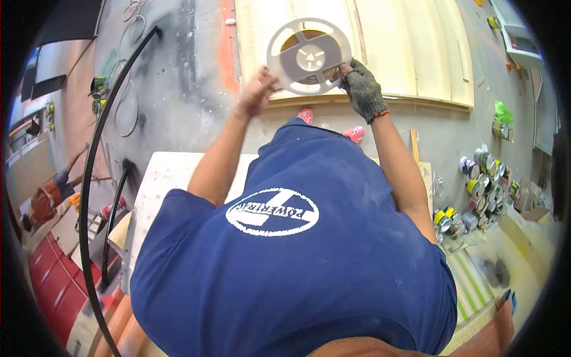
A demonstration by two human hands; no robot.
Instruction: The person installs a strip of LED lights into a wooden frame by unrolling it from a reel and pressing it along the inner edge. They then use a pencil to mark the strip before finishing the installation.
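A grey plastic reel (309, 58) with a pale hub and cut-out windows is held up in front of me. Something brownish-yellow shows through its openings, perhaps wound material. My right hand (364, 92), in a dark grey knit glove with an orange cuff edge, grips the lower right rim, thumb and fingers closed on it. My bare left hand (259, 92) is beside the lower left rim, slightly blurred. Its fingers are curled together; whether they touch the rim or pinch something thin I cannot make out.
Pale wooden panels (416, 47) lie beyond the reel. A white board (169, 178) is behind my body. Several paint cans (485, 178) stand at the right. A black curved tube (89, 172) arches at the left, near another person (44, 202). A cable (126, 89) lies coiled on the floor.
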